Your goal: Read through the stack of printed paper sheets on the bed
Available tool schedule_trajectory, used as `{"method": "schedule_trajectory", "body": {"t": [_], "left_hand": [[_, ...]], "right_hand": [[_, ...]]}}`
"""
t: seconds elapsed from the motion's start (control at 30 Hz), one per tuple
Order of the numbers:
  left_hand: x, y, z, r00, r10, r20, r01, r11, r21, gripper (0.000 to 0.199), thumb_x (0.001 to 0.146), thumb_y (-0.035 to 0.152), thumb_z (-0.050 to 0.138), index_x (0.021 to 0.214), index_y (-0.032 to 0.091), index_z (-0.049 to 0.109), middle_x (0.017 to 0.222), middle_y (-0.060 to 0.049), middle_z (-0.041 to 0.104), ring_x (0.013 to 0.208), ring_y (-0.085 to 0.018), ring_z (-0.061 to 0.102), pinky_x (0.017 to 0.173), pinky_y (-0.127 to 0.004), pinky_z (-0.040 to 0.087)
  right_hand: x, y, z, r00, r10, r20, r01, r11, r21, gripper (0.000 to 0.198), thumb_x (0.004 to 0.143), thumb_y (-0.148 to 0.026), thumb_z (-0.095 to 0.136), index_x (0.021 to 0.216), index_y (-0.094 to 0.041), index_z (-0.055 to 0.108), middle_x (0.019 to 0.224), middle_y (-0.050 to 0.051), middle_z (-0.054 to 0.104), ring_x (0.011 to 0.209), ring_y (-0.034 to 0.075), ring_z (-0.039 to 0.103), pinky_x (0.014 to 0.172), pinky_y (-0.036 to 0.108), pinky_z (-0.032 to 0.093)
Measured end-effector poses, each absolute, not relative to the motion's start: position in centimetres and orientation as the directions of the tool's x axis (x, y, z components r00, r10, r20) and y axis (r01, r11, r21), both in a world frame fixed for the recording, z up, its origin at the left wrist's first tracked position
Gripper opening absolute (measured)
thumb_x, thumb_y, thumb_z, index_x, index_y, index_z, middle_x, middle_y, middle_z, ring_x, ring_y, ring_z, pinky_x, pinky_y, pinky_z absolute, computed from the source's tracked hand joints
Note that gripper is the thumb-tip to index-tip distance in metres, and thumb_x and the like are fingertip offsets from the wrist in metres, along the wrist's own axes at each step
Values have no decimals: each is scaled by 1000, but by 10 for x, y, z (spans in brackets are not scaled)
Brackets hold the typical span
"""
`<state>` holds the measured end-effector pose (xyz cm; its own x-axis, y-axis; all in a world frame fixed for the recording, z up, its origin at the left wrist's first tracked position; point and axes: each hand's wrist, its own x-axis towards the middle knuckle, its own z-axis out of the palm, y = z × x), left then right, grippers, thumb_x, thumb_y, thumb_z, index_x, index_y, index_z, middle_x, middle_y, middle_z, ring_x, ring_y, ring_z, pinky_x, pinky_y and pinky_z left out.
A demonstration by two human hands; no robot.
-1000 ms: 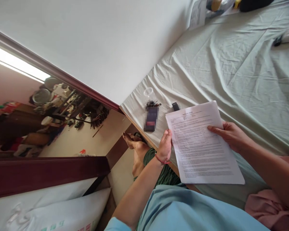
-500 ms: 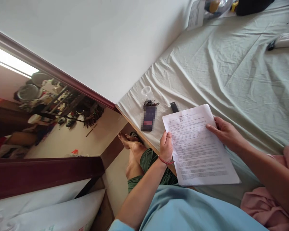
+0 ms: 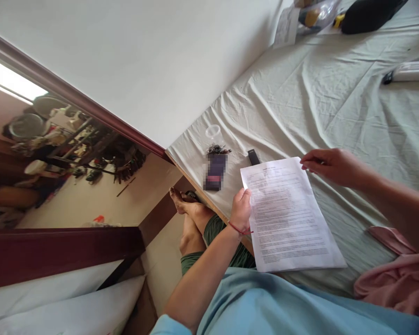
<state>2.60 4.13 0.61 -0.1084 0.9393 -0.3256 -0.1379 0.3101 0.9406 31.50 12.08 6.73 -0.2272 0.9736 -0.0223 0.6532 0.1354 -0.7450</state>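
Note:
Printed sheets of paper [image 3: 286, 218], lying together as a thin stack, are held over my lap and the edge of the bed. My left hand [image 3: 241, 210], with a red string at the wrist, grips their left edge, thumb on top. At the top right corner, the fingertips of my right hand [image 3: 326, 165] are pinched together on the paper. A black, flat stick-like object [image 3: 253, 157] lies on the sheet just beyond the top edge of the papers. Left of it is a phone [image 3: 214, 173], its screen blurred out.
A clear plastic cup [image 3: 214, 135] and a tangle of dark small items [image 3: 217, 149] lie beyond the phone. Pale green bedsheet [image 3: 335, 107] covers the bed beside a white wall [image 3: 132, 60]. Pink cloth [image 3: 394, 284] lies at right; a black object [image 3: 372, 16] sits far back.
My right hand has left the right edge of the papers and moved up to their top right corner, fingers now pinched. The left hand keeps its hold. The view has shifted slightly.

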Motion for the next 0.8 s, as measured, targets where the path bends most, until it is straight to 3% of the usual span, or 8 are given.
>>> {"method": "schedule_trajectory", "body": {"t": [0.17, 0.27, 0.37, 0.6, 0.8], "left_hand": [[43, 30, 2, -125, 953, -275, -103, 264, 959, 40, 91, 59, 68, 94, 18, 71, 96, -8, 75, 95, -25, 69, 92, -38, 54], [51, 23, -2, -132, 975, -180, -34, 177, 984, 45, 94, 63, 64, 100, 19, 72, 102, -10, 76, 100, -27, 68, 96, -39, 53], [56, 18, -3, -118, 983, -138, 11, 140, 990, 48, 96, 66, 60, 101, 20, 72, 105, -12, 75, 99, -27, 68, 95, -40, 53], [64, 15, -4, -107, 976, -189, -81, 181, 980, 53, 92, 71, 62, 101, 20, 71, 103, -11, 74, 100, -27, 67, 93, -39, 54], [65, 11, -6, -117, 968, -224, -107, 212, 971, 54, 92, 71, 62, 101, 19, 70, 99, -11, 74, 98, -27, 68, 91, -39, 54]], "right_hand": [[290, 153, 80, -318, 941, 116, 668, 309, -677, 25, 93, -41, 58, 95, -25, 78, 85, 2, 77, 74, 19, 67, 73, 36, 50], [266, 155, 78, -442, 862, 247, 623, 494, -606, 39, 101, -40, 46, 110, -22, 79, 107, 9, 79, 93, 24, 70, 85, 40, 53], [246, 146, 76, -561, 785, 262, 617, 608, -500, 46, 107, -37, 36, 122, -19, 76, 115, 13, 78, 106, 29, 67, 90, 44, 51], [229, 126, 71, -641, 759, 111, 696, 636, -332, 38, 106, -27, 38, 101, -20, 75, 96, 10, 77, 87, 25, 64, 82, 41, 46], [224, 125, 63, -552, 829, 93, 722, 531, -443, 39, 106, -35, 38, 93, -21, 73, 91, 8, 75, 81, 24, 63, 73, 37, 43]]}}
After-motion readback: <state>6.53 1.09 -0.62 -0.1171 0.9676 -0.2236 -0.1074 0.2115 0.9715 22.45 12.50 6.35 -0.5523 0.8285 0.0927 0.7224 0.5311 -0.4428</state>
